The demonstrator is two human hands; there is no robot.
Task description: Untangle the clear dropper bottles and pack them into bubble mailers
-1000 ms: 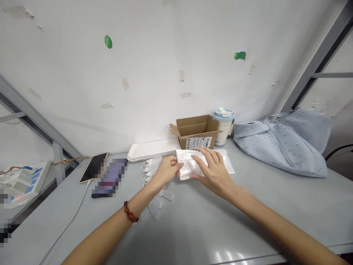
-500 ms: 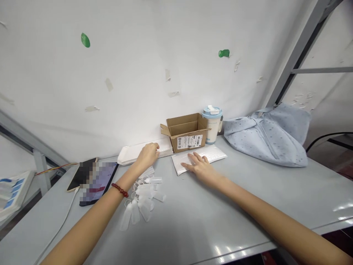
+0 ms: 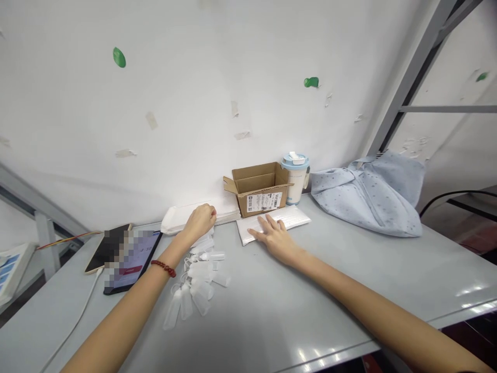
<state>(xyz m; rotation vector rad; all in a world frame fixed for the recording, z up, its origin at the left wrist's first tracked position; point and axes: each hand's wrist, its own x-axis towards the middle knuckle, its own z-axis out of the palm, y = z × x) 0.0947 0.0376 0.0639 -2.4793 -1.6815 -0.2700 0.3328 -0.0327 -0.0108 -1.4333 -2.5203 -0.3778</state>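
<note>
My left hand [image 3: 199,224], with a red bead bracelet [image 3: 163,268] on its wrist, hovers over or rests at the front of a stack of flat white packets [image 3: 176,215]. Its fingers are curled in, and what they hold, if anything, is hidden. Just below it, several small translucent plastic bottles or tags [image 3: 202,269] with looped ends lie in a fanned cluster. My right hand [image 3: 277,239] lies with fingers spread on a flat white padded packet [image 3: 297,216] and presses it against the table.
An open cardboard box [image 3: 264,201] with a label stands behind the packet, beside a blue-lidded cup [image 3: 295,178]. To the right slumps a light blue cloth bag [image 3: 368,199]. A phone [image 3: 106,251] and a tablet [image 3: 134,259] lie left on the grey table [image 3: 272,316], near a white cable [image 3: 83,305].
My left hand has shifted slightly left and toward me, its fingers curling more. My right hand stays spread on the packet. The whole view has turned a little.
</note>
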